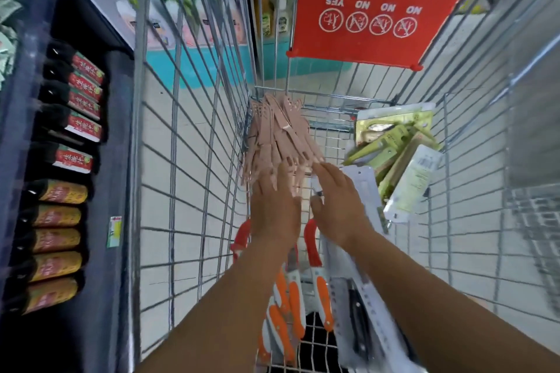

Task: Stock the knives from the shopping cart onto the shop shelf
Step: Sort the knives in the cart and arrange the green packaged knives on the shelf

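Knives of pale pink plastic (278, 136) lie heaped in the wire shopping cart (194, 160), just beyond both hands. Left hand (274, 206) and right hand (338, 203) reach in with fingers straight, fingertips touching the heap. Orange-handled knives (291, 300) lie beneath the forearms.

The shopping cart (188, 160) is bare, shiny metal wire. Its red child-seat flap (378, 9) looks like smooth matt plastic. The pink knives (278, 142) appear matt plastic; the orange-handled knives (291, 303) are glossy. The bottles (69, 118) at left wear glossy paper labels.
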Available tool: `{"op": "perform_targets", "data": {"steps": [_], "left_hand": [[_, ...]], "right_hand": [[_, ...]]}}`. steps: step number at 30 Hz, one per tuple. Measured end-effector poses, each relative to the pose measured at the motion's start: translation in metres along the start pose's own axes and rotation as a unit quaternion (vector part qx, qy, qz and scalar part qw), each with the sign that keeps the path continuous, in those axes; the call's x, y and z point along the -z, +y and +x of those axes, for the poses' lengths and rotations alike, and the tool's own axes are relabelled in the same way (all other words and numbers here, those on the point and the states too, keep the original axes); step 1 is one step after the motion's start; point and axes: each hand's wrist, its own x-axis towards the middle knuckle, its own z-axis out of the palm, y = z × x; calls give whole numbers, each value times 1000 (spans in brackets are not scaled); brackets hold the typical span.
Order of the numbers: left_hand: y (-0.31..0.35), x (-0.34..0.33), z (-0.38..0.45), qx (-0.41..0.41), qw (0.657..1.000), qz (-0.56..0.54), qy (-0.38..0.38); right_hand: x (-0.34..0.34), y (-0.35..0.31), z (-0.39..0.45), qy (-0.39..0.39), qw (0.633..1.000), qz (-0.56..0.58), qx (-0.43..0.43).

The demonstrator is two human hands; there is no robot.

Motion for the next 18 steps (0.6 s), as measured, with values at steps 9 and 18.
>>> {"op": "perform_targets", "data": {"steps": [9,18], "left_hand": [[37,-36,-97,6,990,-58,-126],[70,-84,-133,130,957,-155,-208]], "right_hand": [[15,53,-112,-41,977,-32,-207],[1,80,-139,-71,959,48,-269]]}}
